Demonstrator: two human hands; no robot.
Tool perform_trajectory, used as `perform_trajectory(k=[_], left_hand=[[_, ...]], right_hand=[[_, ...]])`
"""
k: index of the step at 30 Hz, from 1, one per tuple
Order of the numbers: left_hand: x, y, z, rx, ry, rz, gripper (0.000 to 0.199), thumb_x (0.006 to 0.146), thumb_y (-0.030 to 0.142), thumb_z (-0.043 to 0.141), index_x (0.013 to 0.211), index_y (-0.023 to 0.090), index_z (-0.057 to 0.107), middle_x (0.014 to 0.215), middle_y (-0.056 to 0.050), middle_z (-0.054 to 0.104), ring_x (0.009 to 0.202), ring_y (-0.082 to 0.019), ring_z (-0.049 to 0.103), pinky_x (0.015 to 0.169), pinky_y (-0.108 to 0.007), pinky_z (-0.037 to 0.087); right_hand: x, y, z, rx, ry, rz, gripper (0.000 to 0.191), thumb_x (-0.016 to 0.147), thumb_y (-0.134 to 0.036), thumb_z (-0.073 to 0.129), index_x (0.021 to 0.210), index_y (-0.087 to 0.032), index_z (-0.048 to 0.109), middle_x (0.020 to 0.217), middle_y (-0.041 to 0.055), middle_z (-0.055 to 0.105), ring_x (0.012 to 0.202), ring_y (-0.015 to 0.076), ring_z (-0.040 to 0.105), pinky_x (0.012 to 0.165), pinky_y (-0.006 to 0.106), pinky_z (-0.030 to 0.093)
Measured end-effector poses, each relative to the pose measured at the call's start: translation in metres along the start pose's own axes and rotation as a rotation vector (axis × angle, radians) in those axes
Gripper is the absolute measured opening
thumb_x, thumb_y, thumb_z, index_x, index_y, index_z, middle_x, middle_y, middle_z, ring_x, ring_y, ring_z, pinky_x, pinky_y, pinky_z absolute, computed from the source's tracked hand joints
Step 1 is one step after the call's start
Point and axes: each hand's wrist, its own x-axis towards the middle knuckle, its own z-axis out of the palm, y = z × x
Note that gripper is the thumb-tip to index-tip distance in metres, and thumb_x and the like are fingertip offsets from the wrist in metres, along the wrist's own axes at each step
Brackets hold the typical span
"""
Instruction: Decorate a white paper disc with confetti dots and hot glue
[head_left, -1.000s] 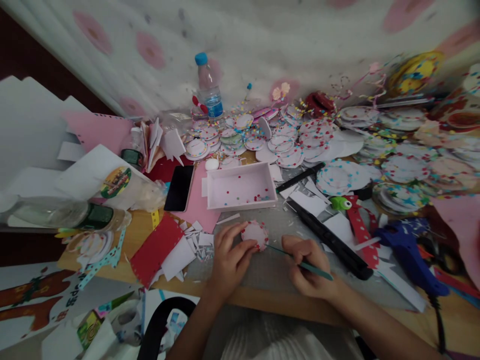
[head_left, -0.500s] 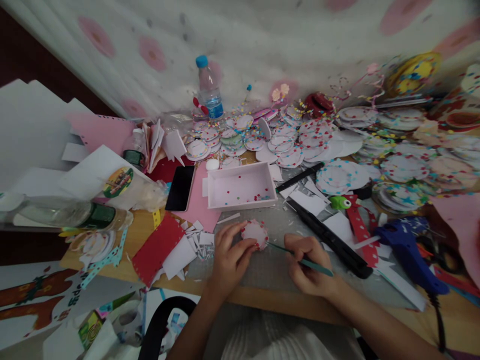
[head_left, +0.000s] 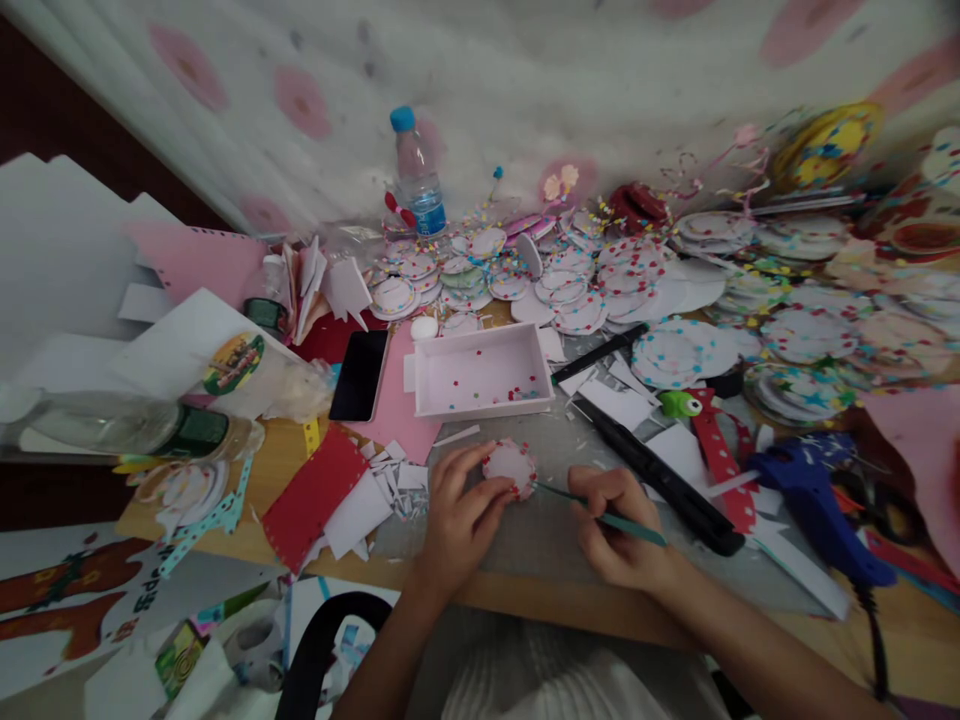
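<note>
Tool (head_left: 634,530) held in right grip (head_left: 616,528), disc (head_left: 510,466) edge-pinched in left grip (head_left: 459,515), bare mat (head_left: 534,545) between.

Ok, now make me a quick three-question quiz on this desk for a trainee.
1. Which hand holds the thin green tool?
2. True or false: the left hand touches the red-dotted disc.
3. Which lies left of the open pale box: (a) the blue glue gun, (b) the phone, (c) the green frog?

Key: 1. The right hand. 2. True. 3. b.
</note>
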Motion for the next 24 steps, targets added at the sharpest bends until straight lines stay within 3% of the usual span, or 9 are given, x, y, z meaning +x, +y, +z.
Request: perform_trajectory(k=[15,20,24], left_hand=[[0.001,0.0,-0.001,0.003,-0.012,0.009,0.015,0.087,0.015,0.06,0.098,0.023,0.066,0.126,-0.008,0.057,0.117,-0.025,0.051,0.097,-0.047,0.045],[0.002,0.001,-0.002,0.004,-0.009,-0.009,0.013,0.087,0.016,0.061,0.097,0.022,0.067,0.125,-0.009,0.058,0.116,-0.024,0.052,0.097,-0.046,0.045],[0.0,0.0,-0.001,-0.008,-0.005,-0.031,0.012,0.088,0.018,0.06,0.097,0.023,0.067,0.126,-0.009,0.058,0.116,-0.025,0.053,0.096,-0.046,0.045]], right_hand=[[0.004,-0.003,0.0,-0.061,-0.015,-0.031,0.025,0.073,-0.005,0.049,0.079,-0.025,0.037,0.063,-0.0042,0.043,0.052,0.0115,0.044,0.046,0.023,0.037],[-0.002,0.001,-0.002,0.003,0.044,0.017,0.022,0.077,-0.006,0.05,0.08,-0.025,0.039,0.064,-0.0046,0.039,0.054,0.0119,0.044,0.049,0.024,0.037],[-0.006,0.004,-0.004,0.092,0.096,0.093,0.017,0.084,-0.01,0.049,0.091,-0.024,0.044,0.07,-0.0016,0.046,0.06,0.0139,0.048,0.053,0.026,0.042]])
